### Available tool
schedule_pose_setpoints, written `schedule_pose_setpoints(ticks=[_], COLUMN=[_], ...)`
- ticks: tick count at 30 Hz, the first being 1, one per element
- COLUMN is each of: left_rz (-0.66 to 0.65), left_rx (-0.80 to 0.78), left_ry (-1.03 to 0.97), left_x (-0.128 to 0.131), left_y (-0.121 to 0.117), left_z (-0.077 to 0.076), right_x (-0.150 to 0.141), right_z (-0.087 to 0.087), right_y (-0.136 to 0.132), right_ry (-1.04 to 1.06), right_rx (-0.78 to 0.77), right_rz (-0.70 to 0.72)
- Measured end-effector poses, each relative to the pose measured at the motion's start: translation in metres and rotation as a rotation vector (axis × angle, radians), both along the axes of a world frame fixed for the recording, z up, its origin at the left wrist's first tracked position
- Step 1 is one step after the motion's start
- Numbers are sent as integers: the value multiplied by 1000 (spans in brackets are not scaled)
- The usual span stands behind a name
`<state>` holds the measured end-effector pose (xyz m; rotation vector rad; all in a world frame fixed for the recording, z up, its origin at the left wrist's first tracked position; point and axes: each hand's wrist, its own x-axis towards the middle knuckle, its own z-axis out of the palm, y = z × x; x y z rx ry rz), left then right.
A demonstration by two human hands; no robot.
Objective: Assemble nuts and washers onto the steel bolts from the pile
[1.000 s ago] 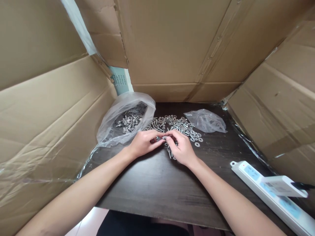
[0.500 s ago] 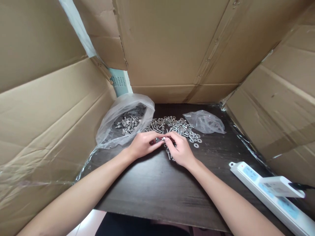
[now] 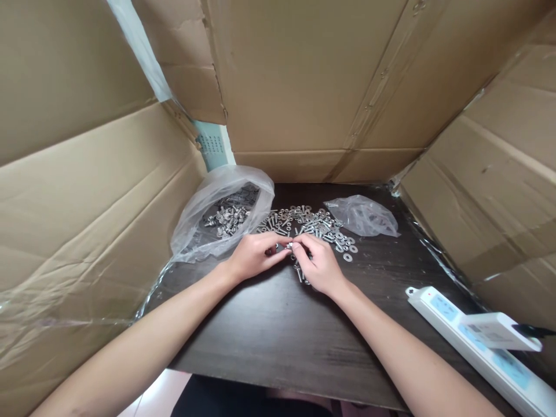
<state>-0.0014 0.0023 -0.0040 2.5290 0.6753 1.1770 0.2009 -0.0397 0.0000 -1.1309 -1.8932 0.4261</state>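
My left hand (image 3: 256,253) and my right hand (image 3: 319,262) meet over the middle of the dark table, fingertips almost touching. Between them they pinch a small shiny bolt (image 3: 290,246); its ends are partly hidden by the fingers, and I cannot make out whether a nut or washer is on it. Just beyond the hands spreads a pile of loose bolts, nuts and washers (image 3: 319,223). Several more bolts (image 3: 299,274) lie under and beside my right hand. To the left, an open clear plastic bag (image 3: 185,237) holds many metal fasteners (image 3: 232,219).
A crumpled clear bag (image 3: 362,214) lies right of the pile. On the right, a white power strip (image 3: 473,344) carries a plugged-in white adapter (image 3: 499,331) with a black cable. Cardboard walls (image 3: 304,81) enclose the dark table (image 3: 260,341) at the back and sides.
Almost nothing differs. Both hands keep their pinch on the bolt in the same place, and the whole view has shifted very slightly.
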Motion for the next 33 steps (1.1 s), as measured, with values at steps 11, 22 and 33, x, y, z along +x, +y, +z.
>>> schedule_pose_setpoints(ticks=[11, 22, 33], left_rz=[4, 4, 3], left_rx=[2, -5, -10], left_ry=[0, -3, 9], left_x=[0, -1, 0], left_y=[0, 1, -1], left_z=[-1, -1, 1], right_x=[-1, 0, -2], right_z=[0, 2, 2], right_y=[0, -1, -1], right_ry=[-14, 9, -2], right_rx=[7, -17, -29], right_rz=[-5, 11, 11])
